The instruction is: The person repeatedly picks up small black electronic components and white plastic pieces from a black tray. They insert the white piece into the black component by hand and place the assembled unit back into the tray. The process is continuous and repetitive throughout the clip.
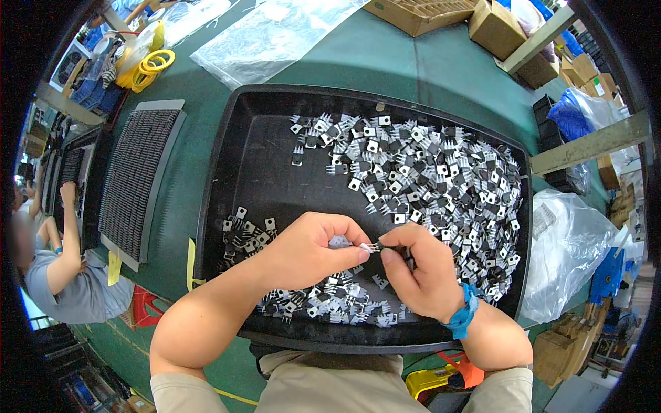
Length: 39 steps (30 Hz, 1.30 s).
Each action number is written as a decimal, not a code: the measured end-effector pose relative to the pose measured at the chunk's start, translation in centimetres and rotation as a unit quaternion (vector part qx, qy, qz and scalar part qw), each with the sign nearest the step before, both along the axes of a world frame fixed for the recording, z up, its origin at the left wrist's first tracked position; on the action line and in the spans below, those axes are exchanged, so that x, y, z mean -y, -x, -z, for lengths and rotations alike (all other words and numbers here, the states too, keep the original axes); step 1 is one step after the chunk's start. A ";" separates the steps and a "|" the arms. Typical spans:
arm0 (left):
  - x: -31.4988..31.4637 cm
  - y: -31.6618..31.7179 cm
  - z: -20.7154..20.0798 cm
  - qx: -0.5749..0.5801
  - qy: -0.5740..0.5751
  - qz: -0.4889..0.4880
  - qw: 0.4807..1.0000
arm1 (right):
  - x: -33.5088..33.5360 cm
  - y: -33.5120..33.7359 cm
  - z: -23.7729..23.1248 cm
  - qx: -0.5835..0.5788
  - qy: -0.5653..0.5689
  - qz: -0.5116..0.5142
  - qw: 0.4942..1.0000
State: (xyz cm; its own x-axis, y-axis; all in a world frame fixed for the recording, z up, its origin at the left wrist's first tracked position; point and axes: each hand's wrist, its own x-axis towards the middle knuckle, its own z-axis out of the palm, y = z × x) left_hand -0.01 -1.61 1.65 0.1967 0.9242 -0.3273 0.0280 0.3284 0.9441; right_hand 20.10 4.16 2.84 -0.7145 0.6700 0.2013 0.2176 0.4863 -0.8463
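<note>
Over the middle of a large black tray [237, 158], my two hands meet. My right hand [425, 272], with a blue band at its wrist, pinches the dark body of a three-legged transistor [377, 246] between thumb and forefinger. Its metal legs point toward my left hand [320, 251]. That hand's thumb and forefinger close on a small whitish plastic piece [365, 247] at the leg ends; whether the legs are inside it I cannot tell. Beyond and to the right lies a wide heap of loose transistors [441, 172]. Transistors with pale pieces on their legs [344, 299] lie along the near side.
A smaller pile of transistors [244, 234] occupies the tray's left side. Left of the tray stands a grey-edged panel with dense rows of dark parts [141, 172]. Clear plastic bags [268, 41] and cardboard boxes [496, 29] lie behind. A co-worker [62, 265] sits at far left.
</note>
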 end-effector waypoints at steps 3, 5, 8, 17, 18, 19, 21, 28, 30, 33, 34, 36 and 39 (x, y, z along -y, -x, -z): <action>-0.1 0.1 -0.2 -0.006 0.011 0.012 1.000 | 0.0 0.2 0.3 0.002 -0.004 -0.014 1.000; -0.1 0.0 -0.3 -0.010 0.014 0.014 1.000 | -0.2 0.2 0.2 0.008 -0.014 -0.030 0.999; 0.0 0.1 0.6 0.001 -0.006 0.014 1.000 | -0.4 0.1 0.2 0.020 0.009 -0.041 0.999; -0.2 0.0 0.1 0.055 0.064 0.001 0.996 | 0.4 0.2 0.8 0.006 0.179 0.019 0.984; -0.1 -0.1 0.4 0.053 0.060 0.005 0.997 | 0.5 0.3 0.7 -0.003 0.182 0.006 0.983; 0.0 -0.1 0.8 0.051 0.057 0.008 0.997 | 0.4 0.3 0.9 -0.003 0.197 0.000 0.980; 0.0 -0.1 0.7 0.045 0.061 0.005 0.997 | 0.2 0.3 1.4 -0.002 0.226 -0.012 0.974; -0.1 -0.3 0.9 0.037 0.039 0.018 0.998 | -0.8 0.5 0.8 -0.089 0.598 0.067 0.793; -0.1 -0.3 0.9 0.032 0.058 -0.013 0.998 | -1.2 0.2 1.3 -0.041 0.546 0.036 0.836; -0.5 0.8 0.8 0.159 0.140 -0.070 0.975 | -1.0 0.3 1.8 0.042 0.424 0.029 0.904; -0.5 0.8 1.1 0.165 0.120 -0.073 0.976 | -0.7 0.4 1.7 0.075 0.356 0.016 0.931; -0.3 0.8 1.2 0.170 0.096 -0.081 0.977 | -0.8 0.3 2.5 0.075 0.075 -0.081 0.991; -0.5 0.4 0.7 0.167 0.088 -0.094 0.978 | 0.4 0.3 2.0 0.171 0.035 -0.161 0.971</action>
